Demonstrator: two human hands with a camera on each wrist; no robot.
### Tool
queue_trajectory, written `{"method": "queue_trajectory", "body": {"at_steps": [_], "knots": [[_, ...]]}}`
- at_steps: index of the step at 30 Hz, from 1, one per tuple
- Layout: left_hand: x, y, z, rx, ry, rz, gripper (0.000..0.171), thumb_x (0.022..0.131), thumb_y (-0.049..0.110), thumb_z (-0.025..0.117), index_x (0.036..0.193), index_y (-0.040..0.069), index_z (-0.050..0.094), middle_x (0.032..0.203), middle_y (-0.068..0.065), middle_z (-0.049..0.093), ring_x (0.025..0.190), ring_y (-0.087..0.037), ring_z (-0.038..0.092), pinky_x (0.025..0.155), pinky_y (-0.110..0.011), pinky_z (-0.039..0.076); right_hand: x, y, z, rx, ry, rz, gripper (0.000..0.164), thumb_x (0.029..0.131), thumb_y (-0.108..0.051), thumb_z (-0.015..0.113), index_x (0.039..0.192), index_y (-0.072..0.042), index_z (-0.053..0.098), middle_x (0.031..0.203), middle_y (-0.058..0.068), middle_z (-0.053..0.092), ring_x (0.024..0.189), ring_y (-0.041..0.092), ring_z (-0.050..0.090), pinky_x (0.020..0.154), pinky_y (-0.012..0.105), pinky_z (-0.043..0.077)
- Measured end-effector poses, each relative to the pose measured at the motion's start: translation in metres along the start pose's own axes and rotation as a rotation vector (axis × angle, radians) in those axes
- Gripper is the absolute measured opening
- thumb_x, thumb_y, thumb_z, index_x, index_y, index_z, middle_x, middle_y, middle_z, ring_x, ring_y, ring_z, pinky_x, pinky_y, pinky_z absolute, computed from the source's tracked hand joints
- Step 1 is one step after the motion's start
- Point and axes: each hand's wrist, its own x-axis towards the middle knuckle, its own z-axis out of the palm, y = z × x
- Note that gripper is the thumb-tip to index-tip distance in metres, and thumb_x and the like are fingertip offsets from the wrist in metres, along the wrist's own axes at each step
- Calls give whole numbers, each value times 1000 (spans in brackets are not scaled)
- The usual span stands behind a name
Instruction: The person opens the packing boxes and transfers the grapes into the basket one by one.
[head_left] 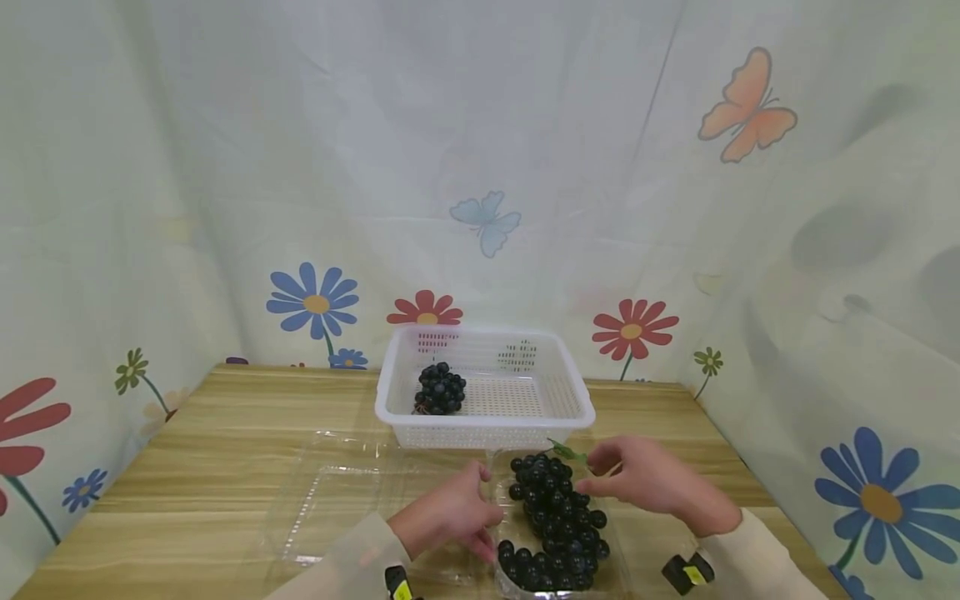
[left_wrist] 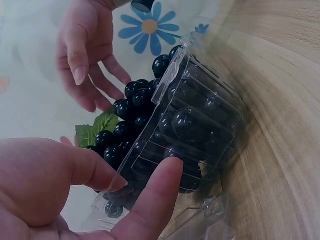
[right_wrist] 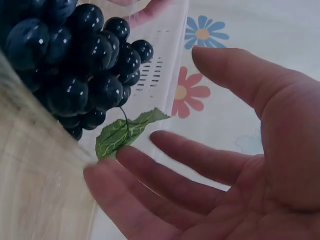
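A large bunch of dark grapes (head_left: 558, 525) lies in a clear plastic box (left_wrist: 215, 110), with some grapes above its rim. At the box's left side, my left hand (head_left: 457, 510) pinches the rim, thumb at the edge and a finger against the outer wall. My right hand (head_left: 648, 479) is at the far right of the bunch, fingers spread and holding nothing. Beside its fingertips a green leaf (right_wrist: 125, 132) hangs from a thin stem on the bunch. Whether a fingertip touches the leaf I cannot tell.
Behind the box stands a white perforated basket (head_left: 483, 435) holding a smaller grape bunch (head_left: 440, 388) at its left. The box's clear lid (head_left: 330, 500) appears to lie spread out to the left on the wooden table (head_left: 187, 467). A flowered curtain (head_left: 360, 167) encloses the table.
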Motion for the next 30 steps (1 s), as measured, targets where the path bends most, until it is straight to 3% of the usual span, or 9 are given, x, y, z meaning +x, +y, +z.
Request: {"method": "queue_trajectory", "body": {"at_steps": [4, 10, 18, 25, 30], "knots": [[0, 0, -1, -2, -6, -7, 67, 88, -5, 63, 144, -4, 27, 93, -35, 64, 50, -24, 66, 55, -39, 63, 3, -7, 4, 14, -17, 45, 44, 82, -36, 85, 110, -4, 72, 99, 4, 73, 82, 18, 67, 67, 36, 61], [1, 1, -1, 10, -11, -22, 65, 88, -5, 63, 143, -3, 30, 91, -35, 64, 50, -24, 66, 56, -39, 63, 6, -10, 9, -24, -25, 34, 37, 82, -36, 86, 100, -6, 74, 90, 2, 73, 78, 18, 67, 68, 35, 59], [-1, 4, -1, 17, -12, -22, 64, 87, -5, 63, 142, -3, 31, 91, -36, 65, 50, -23, 65, 55, -39, 63, 8, -14, 13, -34, -14, 84, 44, 78, -36, 88, 104, -3, 73, 93, 5, 75, 76, 22, 71, 67, 38, 61], [-1, 3, -1, 10, -15, -19, 65, 87, -6, 63, 143, -4, 30, 91, -33, 63, 51, -24, 65, 55, -38, 62, 10, -16, 17, -28, -26, 45, 47, 77, -34, 89, 106, -1, 73, 95, 8, 76, 80, 21, 71, 69, 40, 62], [-2, 3, 0, 9, -16, -18, 65, 88, -5, 63, 144, -4, 30, 92, -34, 64, 52, -25, 66, 56, -39, 63, 9, -16, 20, -14, -21, 78, 49, 75, -32, 90, 107, 1, 72, 99, 10, 73, 73, 21, 69, 65, 39, 61]]}}
